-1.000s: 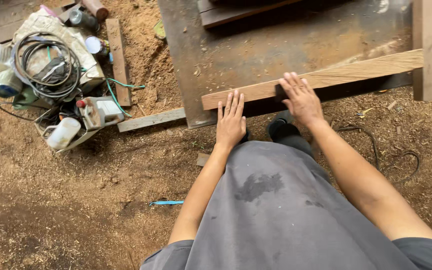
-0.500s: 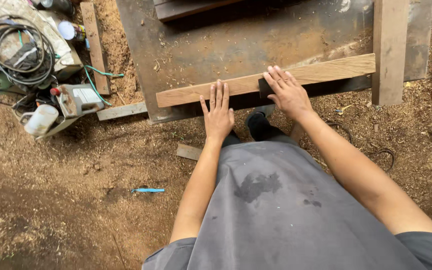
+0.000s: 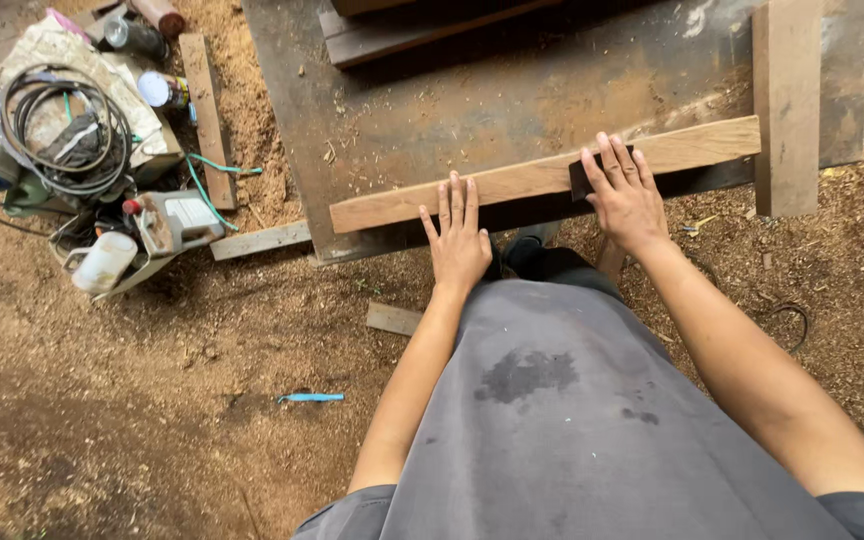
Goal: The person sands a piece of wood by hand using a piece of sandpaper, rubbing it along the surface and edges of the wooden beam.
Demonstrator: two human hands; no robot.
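A long pale wooden plank (image 3: 522, 185) lies slanted along the near edge of a dark metal table (image 3: 512, 90). My left hand (image 3: 457, 240) rests flat on the plank near its left end, fingers apart and holding nothing. My right hand (image 3: 627, 195) lies further right on the plank, pressing over a small dark block (image 3: 584, 178) that shows under its fingers. A grey shirt fills the lower frame, and a dark shoe shows below the table edge.
A short board (image 3: 787, 100) lies across the plank's right end. At left is a heap with a coiled black cable (image 3: 62, 130), cans and a white jug (image 3: 102, 262). A wood offcut (image 3: 394, 318) and a blue stick (image 3: 310, 398) lie on the sawdust floor.
Both hands have moved rightward along the plank, away from its left end; the right hand moved furthest. The view has also shifted.
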